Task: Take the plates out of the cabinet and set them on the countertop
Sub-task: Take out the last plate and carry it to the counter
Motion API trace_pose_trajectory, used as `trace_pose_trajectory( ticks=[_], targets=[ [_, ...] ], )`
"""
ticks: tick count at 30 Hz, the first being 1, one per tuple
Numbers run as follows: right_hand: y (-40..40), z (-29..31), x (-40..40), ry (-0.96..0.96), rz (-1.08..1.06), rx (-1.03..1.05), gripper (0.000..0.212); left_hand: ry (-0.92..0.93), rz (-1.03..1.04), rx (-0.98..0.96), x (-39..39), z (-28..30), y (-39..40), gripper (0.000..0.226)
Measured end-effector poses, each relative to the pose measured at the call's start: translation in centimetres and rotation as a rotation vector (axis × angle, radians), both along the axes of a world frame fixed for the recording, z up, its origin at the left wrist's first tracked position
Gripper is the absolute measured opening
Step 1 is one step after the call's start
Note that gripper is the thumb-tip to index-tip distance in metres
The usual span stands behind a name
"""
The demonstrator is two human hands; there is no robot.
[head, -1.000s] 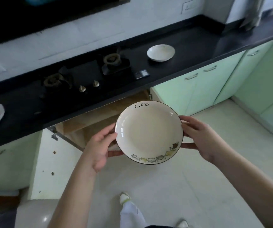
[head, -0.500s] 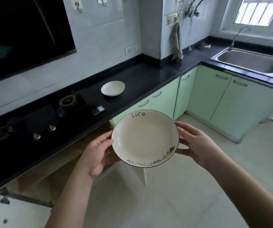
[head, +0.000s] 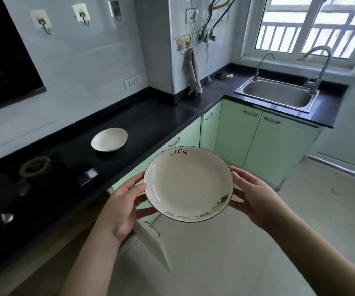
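While a black countertop [head: 157, 122] runs along the wall toward a steel sink [head: 277, 94], with pale green cabinet doors [head: 255, 144] beneath it, one white plate [head: 109, 139] is already seen resting on that surface, near a gas burner [head: 34, 166]. A second plate, the cream plate marked "life" [head: 188, 183], is held in the air out in front of the counter edge, above the floor and an opened cabinet door [head: 153, 244], roughly level. It is gripped at opposite rims: the left hand [head: 123, 208] is closed on its left edge, thumb on top and fingers beneath, and the right hand [head: 255, 197] is closed on its right edge in the same way. Glazed ceramic is judged stiff, moderately heavy, slick and breakable, so a two-sided rim hold is thought sound. A flat, gentle set-down on bare counter beside the first plate would be called for.
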State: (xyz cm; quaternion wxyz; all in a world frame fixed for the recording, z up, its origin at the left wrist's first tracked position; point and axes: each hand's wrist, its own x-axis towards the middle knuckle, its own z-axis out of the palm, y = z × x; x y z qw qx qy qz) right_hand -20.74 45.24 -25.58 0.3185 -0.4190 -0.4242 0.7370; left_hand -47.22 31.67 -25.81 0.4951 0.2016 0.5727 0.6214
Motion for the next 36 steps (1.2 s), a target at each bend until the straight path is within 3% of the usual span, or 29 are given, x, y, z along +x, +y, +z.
trace_pose_trajectory(
  ticks=[11, 18, 23, 36],
  targets=[
    [16.3, -1.0, 4.8, 0.053, -0.047, 0.054, 0.025, 0.061, -0.075, -0.011, 4.3, 0.3, 18.2, 0.031],
    [26.3, -0.6, 4.4, 0.095, 0.047, 0.012, 0.022, 0.074, -0.012, -0.006, 4.7, 1.0, 25.9, 0.032],
    [30.9, -1.6, -0.6, 0.12, 0.141, -0.024, 0.029, 0.064, 0.092, -0.021, 1.1, 0.5, 28.2, 0.03],
    [41.4, -2.2, -21.8, 0.021, 0.381, 0.044, 0.025, -0.015, 0.325, 0.01, -15.8, -1.9, 34.0, 0.026]
  ],
)
